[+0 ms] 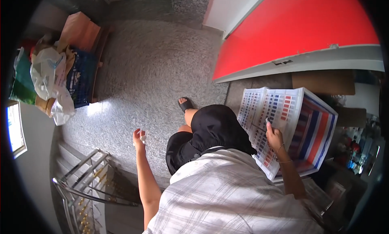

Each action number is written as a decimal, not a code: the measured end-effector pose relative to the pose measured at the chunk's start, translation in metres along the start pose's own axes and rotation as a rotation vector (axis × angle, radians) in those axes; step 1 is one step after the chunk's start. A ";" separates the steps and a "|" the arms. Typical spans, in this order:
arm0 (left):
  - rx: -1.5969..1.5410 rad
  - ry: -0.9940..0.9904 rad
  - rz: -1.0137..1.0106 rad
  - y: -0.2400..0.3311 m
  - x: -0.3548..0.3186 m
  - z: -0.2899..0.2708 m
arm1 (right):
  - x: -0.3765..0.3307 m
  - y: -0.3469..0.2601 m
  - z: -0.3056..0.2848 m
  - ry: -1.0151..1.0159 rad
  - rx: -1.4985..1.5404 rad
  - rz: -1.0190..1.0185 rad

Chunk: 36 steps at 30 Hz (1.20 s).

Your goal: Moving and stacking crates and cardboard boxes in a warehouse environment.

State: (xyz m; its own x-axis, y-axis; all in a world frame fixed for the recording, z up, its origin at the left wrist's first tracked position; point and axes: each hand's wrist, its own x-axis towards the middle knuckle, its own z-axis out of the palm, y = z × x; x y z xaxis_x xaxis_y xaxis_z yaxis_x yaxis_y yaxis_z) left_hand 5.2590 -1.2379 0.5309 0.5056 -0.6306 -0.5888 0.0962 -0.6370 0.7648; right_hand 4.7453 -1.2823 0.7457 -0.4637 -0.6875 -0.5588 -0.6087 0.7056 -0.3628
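My left hand (139, 139) hangs out over the speckled stone floor. Its fingers are curled round a small white, crumpled-looking thing (143, 138) whose kind I cannot make out. On the other side, my right hand (275, 137) is closed in front of a white slotted plastic crate (298, 106). A small pale grey thing shows at its fingertips, too small to name. Whether that hand touches the crate cannot be told. Inside the crate, red, white and blue striped material (315, 132) shows at the opening and through the slots.
A red-topped surface (300, 27) stands at the far right. Metal stair railings (75, 189) rise at the lower left beside steps. Along the left wall are a blue crate (82, 78), a white plastic bag (48, 70) and a cardboard box (79, 33). Bottles and clutter crowd the right edge.
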 end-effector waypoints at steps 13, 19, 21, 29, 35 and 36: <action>-0.180 0.170 -0.516 -0.078 0.168 -0.269 | -0.077 -0.100 0.066 0.250 -0.100 -0.084; 0.054 -0.086 -0.121 0.036 0.294 -0.343 | -0.101 -0.140 0.089 0.230 -0.021 0.014; 0.205 -0.147 0.012 0.072 0.325 -0.333 | -0.116 -0.144 0.104 0.259 -0.030 -0.027; 0.231 -0.359 0.155 0.107 0.319 -0.247 | -0.189 -0.202 0.191 0.108 -0.019 0.021; 0.244 -0.432 0.194 0.087 0.310 -0.245 | -0.230 -0.203 0.274 0.053 -0.113 0.062; 0.343 -0.430 0.317 0.080 0.320 -0.257 | -0.233 -0.197 0.289 0.023 -0.197 0.100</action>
State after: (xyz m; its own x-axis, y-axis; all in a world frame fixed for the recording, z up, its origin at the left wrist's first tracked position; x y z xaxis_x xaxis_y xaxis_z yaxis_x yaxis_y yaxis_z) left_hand 5.6492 -1.3768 0.4705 0.0682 -0.8882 -0.4544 -0.3177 -0.4510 0.8340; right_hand 5.1596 -1.2119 0.7317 -0.5412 -0.6211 -0.5669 -0.6718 0.7248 -0.1528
